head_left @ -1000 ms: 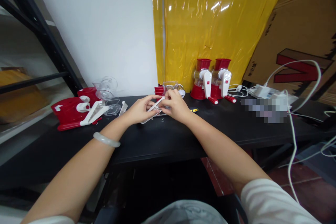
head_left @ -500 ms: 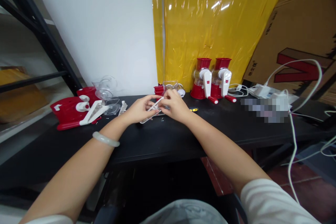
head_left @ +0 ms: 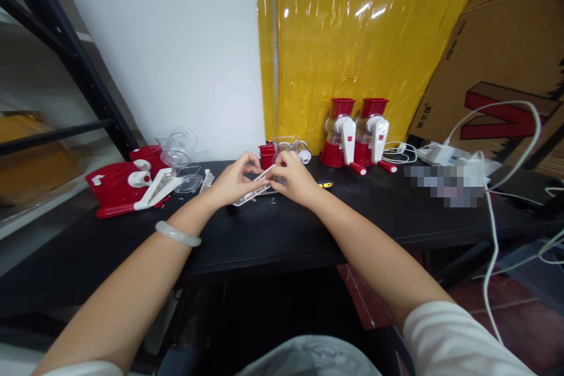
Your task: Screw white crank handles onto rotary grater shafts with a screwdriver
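A long white plastic piece [head_left: 249,195] is held tilted between my two hands above the black table. My left hand [head_left: 235,179] grips it from the left, its thumb along the piece and the index finger arched above. My right hand [head_left: 293,178] pinches its upper right end. Whether a smaller part sits between the fingertips is too small to tell. Behind the hands lie a red container [head_left: 267,154] and a clear part with a drum [head_left: 288,144]. Small screws [head_left: 272,200] rest on the table just below the hands.
Red grinder bodies [head_left: 117,185] with a white crank [head_left: 156,189] and clear parts [head_left: 176,155] are at the left. Two assembled red-and-white grinders [head_left: 338,135] stand at the back right. A yellow-and-black tool [head_left: 325,184] lies nearby. White cables [head_left: 493,247] hang at the right.
The fingers of my left hand have lifted and spread a little from the white piece, while its thumb stays on it. My right hand has barely moved.
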The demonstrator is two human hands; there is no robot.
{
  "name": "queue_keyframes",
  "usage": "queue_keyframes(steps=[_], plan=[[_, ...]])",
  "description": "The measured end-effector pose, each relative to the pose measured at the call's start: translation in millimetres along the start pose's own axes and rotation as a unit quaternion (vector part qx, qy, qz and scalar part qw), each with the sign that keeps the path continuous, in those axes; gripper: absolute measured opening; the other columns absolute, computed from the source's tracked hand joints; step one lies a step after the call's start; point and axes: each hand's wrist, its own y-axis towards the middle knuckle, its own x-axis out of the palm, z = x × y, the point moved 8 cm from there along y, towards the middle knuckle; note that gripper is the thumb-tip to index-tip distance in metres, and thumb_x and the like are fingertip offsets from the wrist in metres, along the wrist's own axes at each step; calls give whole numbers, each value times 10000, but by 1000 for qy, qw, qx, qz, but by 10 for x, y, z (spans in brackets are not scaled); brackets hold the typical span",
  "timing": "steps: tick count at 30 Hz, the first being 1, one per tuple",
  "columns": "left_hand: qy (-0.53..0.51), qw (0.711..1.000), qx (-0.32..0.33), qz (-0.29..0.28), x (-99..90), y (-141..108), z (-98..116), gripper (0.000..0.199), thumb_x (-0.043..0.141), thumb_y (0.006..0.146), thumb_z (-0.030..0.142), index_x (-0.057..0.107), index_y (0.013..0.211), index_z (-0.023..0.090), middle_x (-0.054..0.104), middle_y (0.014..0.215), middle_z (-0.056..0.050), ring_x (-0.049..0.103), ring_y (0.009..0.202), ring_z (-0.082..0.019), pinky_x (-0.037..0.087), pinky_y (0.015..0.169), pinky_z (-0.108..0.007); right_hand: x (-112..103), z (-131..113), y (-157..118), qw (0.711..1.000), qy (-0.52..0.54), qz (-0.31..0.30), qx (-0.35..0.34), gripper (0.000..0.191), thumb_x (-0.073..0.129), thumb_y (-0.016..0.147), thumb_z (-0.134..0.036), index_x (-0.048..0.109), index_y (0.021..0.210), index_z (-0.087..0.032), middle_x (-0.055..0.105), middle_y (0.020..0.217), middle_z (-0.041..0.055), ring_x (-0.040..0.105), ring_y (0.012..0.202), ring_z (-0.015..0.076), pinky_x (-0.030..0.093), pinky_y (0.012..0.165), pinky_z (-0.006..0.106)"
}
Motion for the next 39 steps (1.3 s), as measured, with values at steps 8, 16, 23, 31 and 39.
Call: queue_keyframes(steps=[8,16,23,31,39], plan=[[90,996,17,-2,-13,7,23,384,747,728,486,620,886,160,704,839,-32,624,564,-114,508,529,-237,-1,4,-3,1000,-5,10,-7,77,682,852,-241,751,882,-226,463,890,50,436,896,196,391,841,358],[121,992,43,10,-35,1,72,385,704,761,529,620,820,158,722,837,-45,633,595,-125,510,555,-241,-12,1,-9,1000,7,12,-13,111,670,862,-262,761,908,-220,482,886,57,446,889,199,401,831,365],[110,993,36,13,-51,8,32,382,710,758,523,610,761,155,724,808,-54,646,630,-139,529,581,-253,-56,-50,-29,1000,-3,1,-12,162,631,879,-260,763,967,-230,510,936,70,442,915,208,393,843,373],[87,996,14,17,-62,12,-17,376,734,741,511,615,771,156,719,777,-47,646,611,-140,539,562,-258,-4,-136,-24,993,-114,-16,-9,251,562,940,-391,761,945,-238,542,927,90,393,922,231,312,819,391],[-70,995,-38,-62,20,-17,-94,534,780,715,357,492,1134,191,719,1043,-86,715,701,-161,600,588,-300,3,-159,-10,993,-114,-25,-32,274,535,960,-372,760,880,-237,585,891,80,394,908,222,299,805,383]])
